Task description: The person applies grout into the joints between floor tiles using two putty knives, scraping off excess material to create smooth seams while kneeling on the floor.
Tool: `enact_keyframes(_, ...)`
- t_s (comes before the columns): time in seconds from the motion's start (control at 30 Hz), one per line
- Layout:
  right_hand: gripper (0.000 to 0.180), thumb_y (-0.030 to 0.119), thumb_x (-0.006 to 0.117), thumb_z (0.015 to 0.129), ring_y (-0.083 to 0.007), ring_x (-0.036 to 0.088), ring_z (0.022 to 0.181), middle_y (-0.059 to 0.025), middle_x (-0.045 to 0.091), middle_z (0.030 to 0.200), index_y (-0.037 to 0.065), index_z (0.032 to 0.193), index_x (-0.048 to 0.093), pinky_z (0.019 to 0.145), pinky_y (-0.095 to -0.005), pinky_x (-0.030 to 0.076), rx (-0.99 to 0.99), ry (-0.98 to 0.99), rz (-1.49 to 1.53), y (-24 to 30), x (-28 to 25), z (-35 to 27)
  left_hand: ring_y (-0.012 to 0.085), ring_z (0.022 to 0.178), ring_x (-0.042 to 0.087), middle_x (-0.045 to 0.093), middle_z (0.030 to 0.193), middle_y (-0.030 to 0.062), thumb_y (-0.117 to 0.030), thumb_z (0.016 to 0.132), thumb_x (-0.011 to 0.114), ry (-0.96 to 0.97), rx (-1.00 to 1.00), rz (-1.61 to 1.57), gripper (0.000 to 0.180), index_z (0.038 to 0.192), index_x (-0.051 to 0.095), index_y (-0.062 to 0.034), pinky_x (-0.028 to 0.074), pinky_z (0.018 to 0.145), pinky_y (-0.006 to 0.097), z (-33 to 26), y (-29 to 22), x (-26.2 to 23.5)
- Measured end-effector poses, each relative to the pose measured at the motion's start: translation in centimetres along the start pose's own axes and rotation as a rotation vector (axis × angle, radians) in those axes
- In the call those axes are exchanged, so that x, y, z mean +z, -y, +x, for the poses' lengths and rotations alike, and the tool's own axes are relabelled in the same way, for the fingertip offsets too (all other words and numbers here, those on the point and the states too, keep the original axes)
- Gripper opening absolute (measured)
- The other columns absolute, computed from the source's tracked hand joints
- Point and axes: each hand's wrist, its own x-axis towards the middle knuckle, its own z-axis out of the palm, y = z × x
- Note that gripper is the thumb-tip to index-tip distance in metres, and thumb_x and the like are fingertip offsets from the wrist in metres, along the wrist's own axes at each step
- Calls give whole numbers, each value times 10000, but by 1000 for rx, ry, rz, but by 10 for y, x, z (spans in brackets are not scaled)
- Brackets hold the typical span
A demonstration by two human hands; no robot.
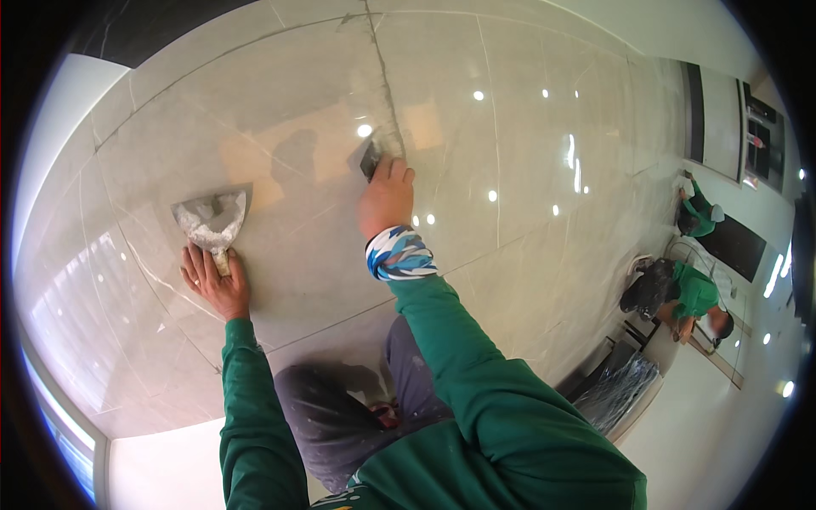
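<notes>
Gripping a small putty knife (369, 158), our right hand (387, 197) presses its blade onto the grey grout joint (384, 81) between glossy floor tiles (527, 127). Well left of that joint, our left hand (214, 276) lies on the tile, fingers closed round the handle of a wide trowel (212, 219) loaded with white filler.

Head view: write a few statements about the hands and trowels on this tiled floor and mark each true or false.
1. The left hand rests on the tile floor, holding a wide trowel loaded with white filler. True.
2. The right hand is empty. False: it presses a small scraper to the grey tile joint.
3. Both sleeves are red. False: they are green.
4. Other people crouch at the right. True.
</notes>
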Motion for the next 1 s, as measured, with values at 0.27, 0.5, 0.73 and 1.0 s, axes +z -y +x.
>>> enact_keyframes(0.27,465,44,615,809,-400,541,1049,-201,587,1221,-85,1253,568,938,-471,461,-96,39,-233,-25,-7,-26,329,1496,376,507,1559,115,-330,925,675,-18,-10,27,511,1337,638,-31,174,1237,520,0,-6,2)
enact_keyframes(0.5,265,116,572,976,-403,607,1007,-262,605,1093,-22,1197,620,880,-456,504,-178,148,573,-9,-71,-37,322,1491,384,511,1555,105,-356,926,672,-32,-12,19,502,1323,648,-50,173,1239,518,-7,5,4)
enact_keyframes(0.73,176,198,582,1040,-191,565,744,-60,612,912,29,1047,630,648,-346,463,538,754,1494,-66,-116,-51,316,1484,394,528,1536,112,-372,928,686,-64,-34,-9,496,1305,660,-51,170,1247,518,-8,3,2)
enact_keyframes(1.0,171,205,595,1037,-142,557,793,-13,629,960,45,1085,631,618,-324,446,566,703,1559,-61,-84,-74,304,1481,398,541,1517,112,-377,948,677,-71,-34,-107,514,1351,630,-62,153,1248,520,-6,3,-4)
